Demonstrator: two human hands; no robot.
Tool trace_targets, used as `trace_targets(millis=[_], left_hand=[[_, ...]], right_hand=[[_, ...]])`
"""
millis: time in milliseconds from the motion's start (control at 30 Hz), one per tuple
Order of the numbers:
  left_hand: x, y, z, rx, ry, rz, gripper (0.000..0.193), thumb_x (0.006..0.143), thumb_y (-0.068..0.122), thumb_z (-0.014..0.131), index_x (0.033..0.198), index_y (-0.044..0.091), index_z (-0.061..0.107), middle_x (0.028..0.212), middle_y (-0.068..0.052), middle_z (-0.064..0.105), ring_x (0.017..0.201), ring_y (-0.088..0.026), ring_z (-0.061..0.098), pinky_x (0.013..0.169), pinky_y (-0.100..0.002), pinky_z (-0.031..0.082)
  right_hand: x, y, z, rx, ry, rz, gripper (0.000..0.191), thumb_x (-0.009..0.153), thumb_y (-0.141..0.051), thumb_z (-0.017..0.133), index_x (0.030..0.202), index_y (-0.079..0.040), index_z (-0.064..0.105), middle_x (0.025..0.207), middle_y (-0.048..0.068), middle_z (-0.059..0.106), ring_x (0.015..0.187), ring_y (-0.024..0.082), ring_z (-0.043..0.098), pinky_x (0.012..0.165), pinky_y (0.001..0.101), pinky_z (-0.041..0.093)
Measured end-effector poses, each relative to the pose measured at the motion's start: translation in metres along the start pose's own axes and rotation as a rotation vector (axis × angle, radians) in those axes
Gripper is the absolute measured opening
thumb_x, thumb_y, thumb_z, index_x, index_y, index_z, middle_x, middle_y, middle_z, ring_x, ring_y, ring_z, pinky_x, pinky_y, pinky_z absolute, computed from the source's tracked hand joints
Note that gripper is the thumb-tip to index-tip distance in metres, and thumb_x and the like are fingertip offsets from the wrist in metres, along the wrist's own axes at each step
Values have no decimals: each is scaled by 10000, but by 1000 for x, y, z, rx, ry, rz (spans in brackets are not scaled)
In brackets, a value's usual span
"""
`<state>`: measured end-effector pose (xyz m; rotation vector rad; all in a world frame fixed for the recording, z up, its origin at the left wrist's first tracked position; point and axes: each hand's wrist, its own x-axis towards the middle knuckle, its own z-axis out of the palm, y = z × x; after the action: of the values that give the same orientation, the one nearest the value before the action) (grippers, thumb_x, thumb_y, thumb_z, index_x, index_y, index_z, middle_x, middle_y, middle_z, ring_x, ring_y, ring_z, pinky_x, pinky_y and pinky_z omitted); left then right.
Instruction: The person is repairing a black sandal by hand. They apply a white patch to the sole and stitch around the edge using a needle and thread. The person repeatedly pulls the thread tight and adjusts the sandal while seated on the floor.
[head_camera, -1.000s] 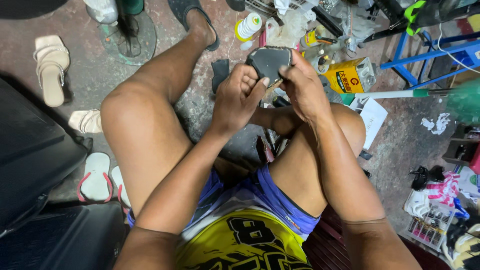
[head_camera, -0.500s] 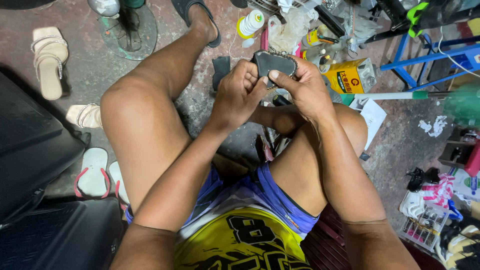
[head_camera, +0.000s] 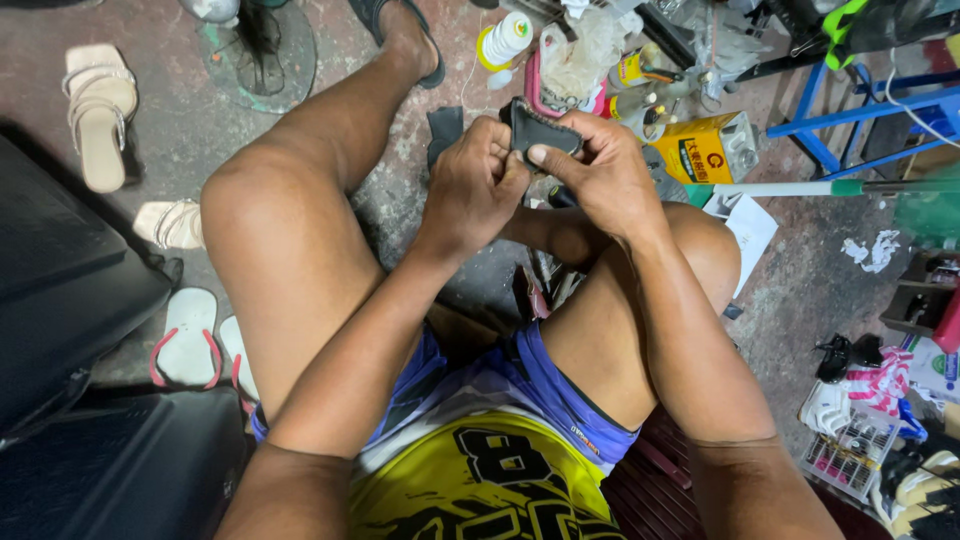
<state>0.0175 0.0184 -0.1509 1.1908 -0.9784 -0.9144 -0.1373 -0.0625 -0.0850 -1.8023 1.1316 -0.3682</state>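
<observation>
You sit low over a rough, stained concrete floor (head_camera: 400, 215), knees spread, both hands raised in front of you and closed on a small black shoe piece (head_camera: 538, 130), a flat, curved, leathery part with a stitched-looking edge. Your left hand (head_camera: 475, 185) is curled tight, fingers folded in against the piece's left end, pinching it between thumb and fingertips. Your right hand (head_camera: 600, 170) wraps the right side, its thumb (head_camera: 555, 160) laid flat along the lower edge and the fingers bent over the top, so most of the piece is hidden. The piece is held in the air above your right knee, just short of the clutter beyond. Behind it lie a crumpled clear plastic bag (head_camera: 585, 50), a white glue bottle (head_camera: 503, 40) with a yellow band on its side, and a boxy yellow tin can (head_camera: 705, 150) with a metal top. A pale beige strappy sandal (head_camera: 98, 110) rests at far left, a second beige sandal (head_camera: 170, 225) near your left knee, and white flip-flops (head_camera: 190, 335) with red straps below it. A blue metal frame (head_camera: 880, 110) stands at upper right, and a dark smooth case (head_camera: 70, 290) fills the left edge. Your foot in a dark slipper (head_camera: 400, 25) stretches ahead.
</observation>
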Motion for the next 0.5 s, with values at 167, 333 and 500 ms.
trace_targets(millis=[167, 333, 500], left_hand=[[0, -9, -3, 20, -23, -137, 79, 928, 23, 610, 1005, 4, 598, 692, -86, 637, 594, -124, 595, 568, -306, 493], [5, -26, 0, -368, -64, -306, 157, 1004, 146, 520, 1057, 46, 628, 860, -39, 682, 744, -76, 691, 684, -248, 612], [4, -39, 9, -374, -67, -330, 231, 1012, 232, 670, 1042, 6, 635, 887, -42, 653, 780, -84, 636, 692, -259, 590]], right_hand=[[-1, 2, -1, 43, 18, 49, 114, 1000, -86, 779, 994, -37, 677, 817, -92, 572, 707, 2, 454, 612, 200, 384], [-1, -1, -3, 61, 16, 2, 90, 990, -68, 743, 1059, -39, 693, 891, -87, 650, 797, 5, 528, 718, 190, 465], [0, -5, -1, 88, 14, 34, 124, 988, -67, 728, 1094, -41, 669, 898, -90, 631, 800, 7, 530, 715, 195, 464]])
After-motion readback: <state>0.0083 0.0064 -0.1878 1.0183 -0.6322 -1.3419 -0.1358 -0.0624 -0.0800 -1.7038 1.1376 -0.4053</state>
